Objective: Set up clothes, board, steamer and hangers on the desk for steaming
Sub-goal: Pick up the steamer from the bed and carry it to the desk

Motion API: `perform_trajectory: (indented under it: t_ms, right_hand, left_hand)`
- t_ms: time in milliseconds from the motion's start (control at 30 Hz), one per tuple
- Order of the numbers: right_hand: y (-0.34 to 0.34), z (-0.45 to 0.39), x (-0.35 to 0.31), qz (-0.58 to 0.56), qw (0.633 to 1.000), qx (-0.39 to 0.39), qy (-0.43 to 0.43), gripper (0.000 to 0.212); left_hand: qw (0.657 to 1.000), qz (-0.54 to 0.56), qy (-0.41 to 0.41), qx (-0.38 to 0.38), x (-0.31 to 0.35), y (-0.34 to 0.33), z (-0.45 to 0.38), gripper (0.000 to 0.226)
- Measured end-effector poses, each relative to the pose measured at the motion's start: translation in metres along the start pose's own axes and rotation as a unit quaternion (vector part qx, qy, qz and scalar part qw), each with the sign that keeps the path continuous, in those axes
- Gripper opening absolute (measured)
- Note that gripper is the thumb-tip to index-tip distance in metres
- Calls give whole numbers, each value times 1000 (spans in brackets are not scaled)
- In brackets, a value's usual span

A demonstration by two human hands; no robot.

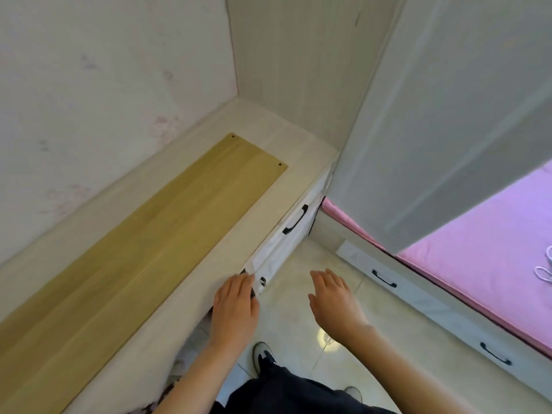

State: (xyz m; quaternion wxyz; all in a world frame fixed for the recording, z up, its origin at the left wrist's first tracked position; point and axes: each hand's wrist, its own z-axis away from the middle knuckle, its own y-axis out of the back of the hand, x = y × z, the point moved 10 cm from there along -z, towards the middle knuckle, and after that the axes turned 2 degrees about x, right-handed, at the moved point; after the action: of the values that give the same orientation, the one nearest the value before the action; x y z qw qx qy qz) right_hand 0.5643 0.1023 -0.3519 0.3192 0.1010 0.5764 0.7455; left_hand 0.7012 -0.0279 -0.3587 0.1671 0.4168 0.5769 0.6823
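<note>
One board (143, 234), pale yellow wood with two small holes at its far end, lay flat on the desk (268, 127), running from 8 o'clock up toward 12; its near end was cut off by the lower left edge. No clothes, steamer or hangers could be made out.

Two hands showed. The left hand (236, 306), at 6 o'clock, had straight fingers at the desk's front edge, over a dark handle (248, 277) that it mostly hid; whether it touched the handle could not be told. The right hand (331, 297), just right of it, hung over the floor (298, 264) with relaxed, spread fingers, holding nothing.

Three more black handles were in full view: one on the drawer (294, 224) under the desk's far end, two on the low front (385, 279) below the pink mattress (493, 234) at 3 o'clock. A white cord (546, 270) on the mattress was cut off by the right edge.

Two shoes showed at the bottom, one (263, 354) half hidden by dark trousers (283, 389), the other barely visible.
</note>
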Motion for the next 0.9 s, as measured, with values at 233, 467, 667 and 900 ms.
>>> perform_trajectory:
  t_ms: [233, 467, 667, 900]
  right_hand:
    - [-2, 75, 99, -23, 995, 32, -91, 56]
    - [-6, 167, 201, -61, 981, 59, -172, 55]
    - [-20, 241, 282, -80, 966, 68, -238, 57]
    - [-29, 312, 364, -107, 933, 87, -331, 57]
  left_hand:
    - [994, 14, -98, -48, 115, -38, 5, 44]
    - [978, 10, -184, -103, 249, -86, 39, 48]
    - [962, 21, -235, -136, 346, -129, 82, 49]
    - [935, 1, -312, -167, 438, -172, 107, 48]
